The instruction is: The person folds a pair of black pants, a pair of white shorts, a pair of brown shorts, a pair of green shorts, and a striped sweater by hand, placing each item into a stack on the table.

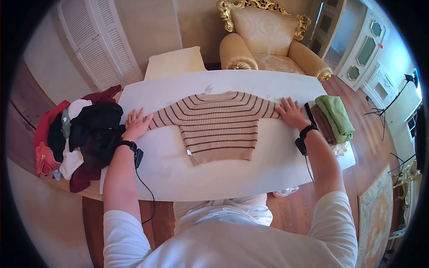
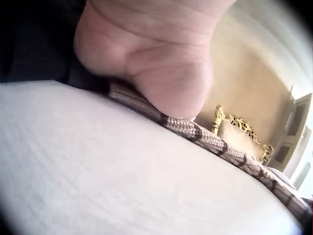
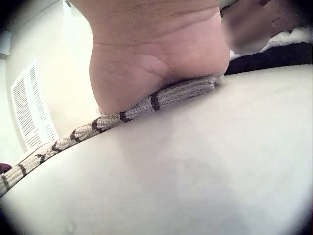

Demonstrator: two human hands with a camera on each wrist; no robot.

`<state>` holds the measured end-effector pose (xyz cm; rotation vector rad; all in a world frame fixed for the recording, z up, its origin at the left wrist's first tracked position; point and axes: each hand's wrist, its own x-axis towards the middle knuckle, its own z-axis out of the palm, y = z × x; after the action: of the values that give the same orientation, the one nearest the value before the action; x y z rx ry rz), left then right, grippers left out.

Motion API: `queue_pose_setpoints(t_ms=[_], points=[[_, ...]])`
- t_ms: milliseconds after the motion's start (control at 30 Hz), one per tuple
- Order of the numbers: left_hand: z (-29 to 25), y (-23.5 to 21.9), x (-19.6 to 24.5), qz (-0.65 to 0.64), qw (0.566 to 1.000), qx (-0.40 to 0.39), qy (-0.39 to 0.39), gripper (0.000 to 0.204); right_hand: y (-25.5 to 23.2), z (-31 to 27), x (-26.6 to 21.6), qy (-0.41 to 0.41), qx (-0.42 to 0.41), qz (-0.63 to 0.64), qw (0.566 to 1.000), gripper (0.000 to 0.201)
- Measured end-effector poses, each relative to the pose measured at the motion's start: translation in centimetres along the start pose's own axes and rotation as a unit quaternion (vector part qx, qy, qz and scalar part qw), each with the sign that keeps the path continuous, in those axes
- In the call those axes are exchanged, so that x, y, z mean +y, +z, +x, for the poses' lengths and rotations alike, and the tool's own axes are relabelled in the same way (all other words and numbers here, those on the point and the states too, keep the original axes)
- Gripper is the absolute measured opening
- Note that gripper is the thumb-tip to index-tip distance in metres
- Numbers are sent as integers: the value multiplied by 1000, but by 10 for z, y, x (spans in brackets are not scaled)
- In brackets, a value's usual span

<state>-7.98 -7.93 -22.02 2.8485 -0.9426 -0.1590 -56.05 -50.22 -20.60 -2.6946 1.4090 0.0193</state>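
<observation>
A beige knit sweater (image 1: 219, 127) with brown stripes lies spread flat on the white table (image 1: 147, 174), sleeves stretched out to both sides. My left hand (image 1: 137, 124) rests on the left cuff with its fingers extended. On the opposite cuff lies my right hand (image 1: 291, 113), fingers straight and slightly spread. The left wrist view shows the heel of the palm on the striped sleeve (image 2: 210, 139). In the right wrist view, the other palm presses on the ribbed cuff (image 3: 188, 92). A small white tag shows at the sweater's lower left side.
Left of the table is a heap of mixed clothes, a black garment (image 1: 98, 125) among them. At the right edge, folded clothes are stacked under a green one (image 1: 335, 118). Behind the table stand a gold armchair (image 1: 268, 35) and a cream-coloured stool (image 1: 174, 62).
</observation>
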Motion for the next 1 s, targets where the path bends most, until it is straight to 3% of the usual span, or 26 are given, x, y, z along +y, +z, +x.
queue_pose_setpoints(t_ms=[33,67,133,167,200,267,367,400,567,733,833,933,1000], points=[[-1,-1,2,4,1000,1,-9,85,2,-2,-3,4,16,3,1000,91],[-1,0,8,9,999,35,35,83,5,-3,-7,9,32,6,999,90],[-2,9,25,18,988,99,121,79,3,-17,-37,-90,70,17,993,88],[-11,10,41,-53,975,97,195,76,2,-28,-57,-139,85,23,986,87],[-24,6,63,-124,952,91,266,73,-3,-44,-79,-209,71,34,975,86],[-69,-4,113,-202,931,-56,298,77,-10,-83,-120,-326,42,40,944,85],[-127,2,142,-54,891,-56,447,83,-5,-125,-144,-440,-8,20,898,85],[-139,1,144,-44,891,-57,449,83,-3,-132,-144,-473,-26,13,881,86],[-164,-16,136,-40,894,-56,443,78,-9,-141,-125,-476,6,-37,878,78],[-177,-9,138,12,871,7,491,64,-24,-154,-130,-498,11,-29,867,62],[-180,-4,145,79,858,43,505,56,-11,-162,-138,-496,87,-92,859,58],[-183,-8,152,131,852,52,504,51,-22,-170,-144,-483,63,-158,859,57],[-182,-6,155,136,855,58,497,47,-18,-173,-147,-477,98,-179,855,54]])
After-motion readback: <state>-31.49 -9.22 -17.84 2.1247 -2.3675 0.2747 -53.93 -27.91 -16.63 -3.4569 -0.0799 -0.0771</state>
